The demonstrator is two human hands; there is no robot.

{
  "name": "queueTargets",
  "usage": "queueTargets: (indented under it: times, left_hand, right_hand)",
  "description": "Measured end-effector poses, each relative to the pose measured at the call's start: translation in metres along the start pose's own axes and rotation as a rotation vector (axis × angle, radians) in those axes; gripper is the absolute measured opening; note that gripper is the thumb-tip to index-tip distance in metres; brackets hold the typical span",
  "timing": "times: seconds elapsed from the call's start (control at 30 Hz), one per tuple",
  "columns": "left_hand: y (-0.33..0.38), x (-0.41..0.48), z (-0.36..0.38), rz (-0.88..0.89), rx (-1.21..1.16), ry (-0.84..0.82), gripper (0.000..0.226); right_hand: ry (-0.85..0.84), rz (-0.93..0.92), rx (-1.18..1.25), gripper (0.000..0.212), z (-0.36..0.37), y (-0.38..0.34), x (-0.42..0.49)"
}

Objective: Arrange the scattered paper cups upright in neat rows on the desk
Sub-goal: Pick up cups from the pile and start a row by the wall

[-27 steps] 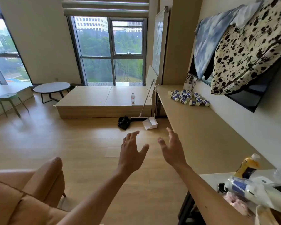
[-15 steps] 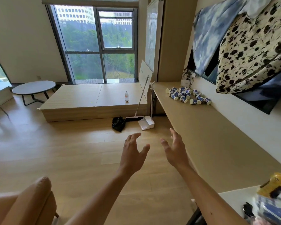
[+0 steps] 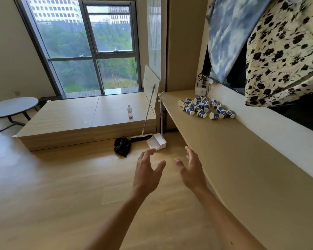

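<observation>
Paper cups (image 3: 204,107) — well beyond both hands (image 3: 167,170)

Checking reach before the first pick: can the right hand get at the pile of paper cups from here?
Probably not yet. The right hand hangs open over the floor, well short of the paper cups on the desk. Nothing blocks the way.

Low wooden platform (image 3: 83,118) under the window (image 3: 83,47), with a bottle (image 3: 130,111) upright near its right edge. Black bag (image 3: 122,146), broom (image 3: 146,121) and white dustpan (image 3: 156,142) on the floor just beside it. Round grey table (image 3: 11,107) far left; blue cloth (image 3: 229,31) and floral cloth (image 3: 285,51) hang right.
</observation>
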State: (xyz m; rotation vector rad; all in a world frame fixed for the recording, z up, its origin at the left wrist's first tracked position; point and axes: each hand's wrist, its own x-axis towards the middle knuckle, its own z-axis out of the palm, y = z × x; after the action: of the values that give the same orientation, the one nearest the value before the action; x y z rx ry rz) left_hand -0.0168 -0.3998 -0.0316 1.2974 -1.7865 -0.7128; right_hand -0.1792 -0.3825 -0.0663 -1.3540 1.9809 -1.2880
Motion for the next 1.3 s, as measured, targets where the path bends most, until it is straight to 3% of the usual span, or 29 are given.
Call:
queueTargets:
  times: [0.5,0.93,1.3]
  left_hand:
    - [-0.062,0.219,0.058,-0.106,-0.195,-0.037,0.036]
    - [-0.117,0.421,0.094,-0.070,-0.343,-0.322,0.013]
    - [-0.094,0.538,0.227,0.011,-0.424,-0.586,0.011]
  right_hand:
    - [0.048,0.137,0.113,0.059,0.081,0.000,0.232]
    - [0.327,0.348,0.214,0.046,0.150,0.004,0.381]
    - [0.505,0.433,0.241,0.047,0.104,0.074,0.508]
